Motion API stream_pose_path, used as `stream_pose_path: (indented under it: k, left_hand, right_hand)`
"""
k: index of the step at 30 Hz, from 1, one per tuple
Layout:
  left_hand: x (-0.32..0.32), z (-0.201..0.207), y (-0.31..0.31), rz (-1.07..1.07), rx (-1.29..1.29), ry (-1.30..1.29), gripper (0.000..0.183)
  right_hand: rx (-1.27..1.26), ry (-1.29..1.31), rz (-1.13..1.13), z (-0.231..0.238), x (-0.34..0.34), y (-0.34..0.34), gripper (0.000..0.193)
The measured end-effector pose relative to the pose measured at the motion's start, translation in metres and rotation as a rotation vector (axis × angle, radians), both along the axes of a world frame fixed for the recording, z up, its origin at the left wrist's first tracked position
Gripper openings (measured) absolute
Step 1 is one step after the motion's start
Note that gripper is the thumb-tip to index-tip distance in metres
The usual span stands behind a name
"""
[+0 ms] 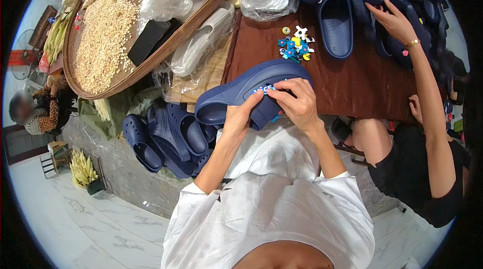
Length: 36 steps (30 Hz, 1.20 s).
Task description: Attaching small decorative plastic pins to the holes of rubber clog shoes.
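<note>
A navy foam clog point(226, 90) is held on its side above my lap, at the near edge of the brown-covered table. My left hand point(237, 120) grips the clog by its opening, with the thumb pressed beside a small blue-and-white shoe charm point(263, 89) on the upper. Pinched fingers of my right hand point(298, 102) are at the charm's other end. Just beyond the clog lies a small pile of colourful shoe charms point(296, 44), with flower and round shapes among them.
Several navy clogs point(336, 25) crowd the table's far right, where a co-worker's hand point(395, 21) reaches in. More navy clogs point(143, 143) lie at the left below the table. A large woven tray point(201, 17) holds pale kernels and a black phone point(151, 41); a plastic-wrapped white clog point(198, 47) is beside it.
</note>
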State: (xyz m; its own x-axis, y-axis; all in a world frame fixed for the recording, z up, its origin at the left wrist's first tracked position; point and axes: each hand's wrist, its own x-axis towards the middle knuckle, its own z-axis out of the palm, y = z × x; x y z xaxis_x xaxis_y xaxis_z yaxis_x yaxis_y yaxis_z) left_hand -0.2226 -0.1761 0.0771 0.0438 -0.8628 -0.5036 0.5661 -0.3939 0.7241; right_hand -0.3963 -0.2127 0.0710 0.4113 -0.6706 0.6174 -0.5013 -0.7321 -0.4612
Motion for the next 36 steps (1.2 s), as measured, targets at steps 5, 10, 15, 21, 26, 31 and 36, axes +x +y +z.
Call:
stream_pose_path:
  k: [5,10,15,21,26,31,36]
  left_hand:
    - [-0.003,-0.004,0.000,0.032,-0.029,-0.016,0.039]
    - [-0.008,-0.007,0.001,0.065,-0.054,-0.106,0.036]
    - [-0.002,-0.009,-0.004,0.037,-0.039,-0.023,0.039]
    - [0.002,-0.004,-0.013,0.123,0.163,0.182,0.043]
    - [0.007,-0.013,-0.014,0.118,0.166,0.211,0.039]
    - [0.006,-0.019,-0.011,0.089,0.133,0.251,0.037]
    - [0.010,-0.012,-0.005,0.067,0.092,0.344,0.042]
  right_hand:
    - [0.051,0.003,-0.002,0.004,0.001,0.001,0.029]
    - [0.066,0.014,-0.024,0.005,0.002,0.007,0.030]
    - [0.096,-0.054,-0.098,0.002,0.003,0.019,0.030]
    - [0.186,-0.217,-0.340,-0.006,-0.009,0.036,0.024]
    - [0.184,-0.174,-0.344,-0.002,-0.004,0.026,0.020]
    - [0.107,-0.060,-0.370,0.004,0.012,0.010,0.016]
    - [0.157,-0.074,-0.365,0.001,0.020,-0.002,0.014]
